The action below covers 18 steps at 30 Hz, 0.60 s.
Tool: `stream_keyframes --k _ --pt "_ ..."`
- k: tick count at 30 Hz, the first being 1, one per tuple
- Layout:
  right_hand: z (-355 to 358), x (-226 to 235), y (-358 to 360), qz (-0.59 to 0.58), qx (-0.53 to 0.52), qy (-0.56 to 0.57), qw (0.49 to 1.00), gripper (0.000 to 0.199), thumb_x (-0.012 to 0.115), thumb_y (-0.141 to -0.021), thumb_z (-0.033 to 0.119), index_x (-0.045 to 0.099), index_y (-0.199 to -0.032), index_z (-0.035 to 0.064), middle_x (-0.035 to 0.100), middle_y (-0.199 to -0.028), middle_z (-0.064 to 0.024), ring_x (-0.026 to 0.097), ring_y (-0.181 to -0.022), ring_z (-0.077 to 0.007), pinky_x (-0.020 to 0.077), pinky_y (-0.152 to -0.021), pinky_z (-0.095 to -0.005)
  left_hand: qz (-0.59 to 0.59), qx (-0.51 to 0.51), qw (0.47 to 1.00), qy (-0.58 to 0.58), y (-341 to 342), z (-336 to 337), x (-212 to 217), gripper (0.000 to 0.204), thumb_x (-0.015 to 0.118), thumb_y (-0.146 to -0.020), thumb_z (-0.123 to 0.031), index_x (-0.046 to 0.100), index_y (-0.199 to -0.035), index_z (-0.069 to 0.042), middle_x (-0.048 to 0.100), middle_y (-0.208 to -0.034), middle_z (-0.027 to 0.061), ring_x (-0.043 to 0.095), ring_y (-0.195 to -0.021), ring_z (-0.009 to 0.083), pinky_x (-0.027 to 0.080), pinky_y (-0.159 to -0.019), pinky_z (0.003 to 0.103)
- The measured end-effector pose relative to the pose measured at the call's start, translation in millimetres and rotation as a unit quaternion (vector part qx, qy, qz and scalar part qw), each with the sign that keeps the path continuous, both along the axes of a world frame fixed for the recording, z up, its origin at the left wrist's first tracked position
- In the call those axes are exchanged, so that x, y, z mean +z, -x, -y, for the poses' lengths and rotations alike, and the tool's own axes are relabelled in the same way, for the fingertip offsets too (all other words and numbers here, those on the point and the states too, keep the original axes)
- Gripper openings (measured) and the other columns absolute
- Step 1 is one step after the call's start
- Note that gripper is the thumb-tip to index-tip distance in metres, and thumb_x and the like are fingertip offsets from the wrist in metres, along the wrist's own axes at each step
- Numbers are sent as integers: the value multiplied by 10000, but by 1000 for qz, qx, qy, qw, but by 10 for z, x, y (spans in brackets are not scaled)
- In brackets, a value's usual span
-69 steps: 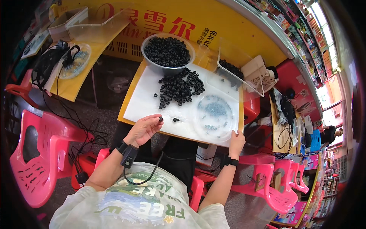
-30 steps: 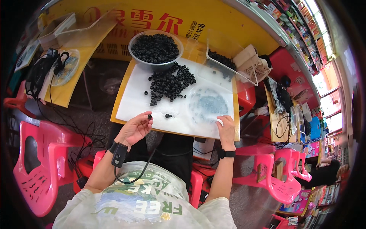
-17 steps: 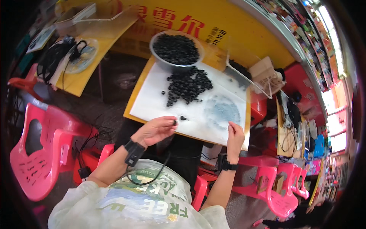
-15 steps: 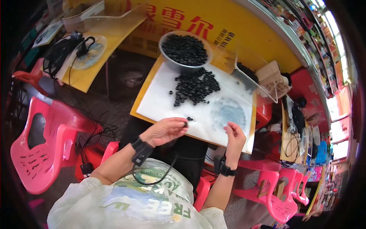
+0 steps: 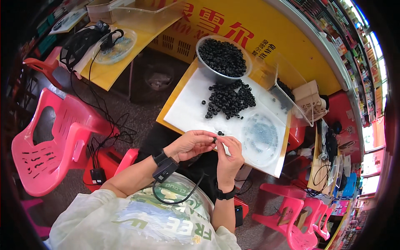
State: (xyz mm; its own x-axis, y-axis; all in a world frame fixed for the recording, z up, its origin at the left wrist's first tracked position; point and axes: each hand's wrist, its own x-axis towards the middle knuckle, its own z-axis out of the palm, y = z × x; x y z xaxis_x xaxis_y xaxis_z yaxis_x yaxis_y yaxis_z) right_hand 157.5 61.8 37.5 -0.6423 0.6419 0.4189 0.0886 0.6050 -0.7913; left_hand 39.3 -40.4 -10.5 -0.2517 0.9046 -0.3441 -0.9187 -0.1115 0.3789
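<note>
My left hand (image 5: 189, 146) pinches a small round black piece (image 5: 215, 140) between thumb and fingertips, just over the near edge of the white-topped table. Against that piece press the closed fingertips of my right hand (image 5: 230, 160); whatever they hold is too small to make out. Another loose black piece (image 5: 220, 133) lies just beyond the fingertips. Farther back spreads a pile of black ring-like pieces (image 5: 231, 99). Behind it stands a clear bowl (image 5: 214, 76) heaped with more of them. To the right is a round clear dish (image 5: 273, 157) with tiny pale-blue bits.
A clear bin (image 5: 298, 110) with black pieces sits at the table's right edge. At left are a pink chair (image 5: 35, 154), loose cables (image 5: 106, 121) and a yellow side table (image 5: 110, 77) with a dish. More pink chairs (image 5: 287, 208) stand at lower right.
My right hand has come left from beside the clear dish to meet my left hand at the black piece. The whole view has shifted, with the table now farther right.
</note>
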Motion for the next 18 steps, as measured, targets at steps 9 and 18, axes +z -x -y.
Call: stream_keyframes --k 9,18 --pt "56 -88 -41 29 1 -15 999 164 738 -809 45 733 -971 19 701 -1009 -99 622 -1007 -260 493 -878 -350 -44 4 999 -4 3 17 -80 229 623 -931 -33 619 -1154 18 669 -1075 106 673 -947 158 573 -871 272" --pt "77 -160 13 53 28 -164 985 229 690 -854 33 720 -1080 21 674 -1121 -109 578 -1104 -303 457 -961 -385 -23 53 998 4 13 30 -135 219 627 -933 -43 631 -1146 7 663 -1099 106 664 -987 165 566 -906 293"
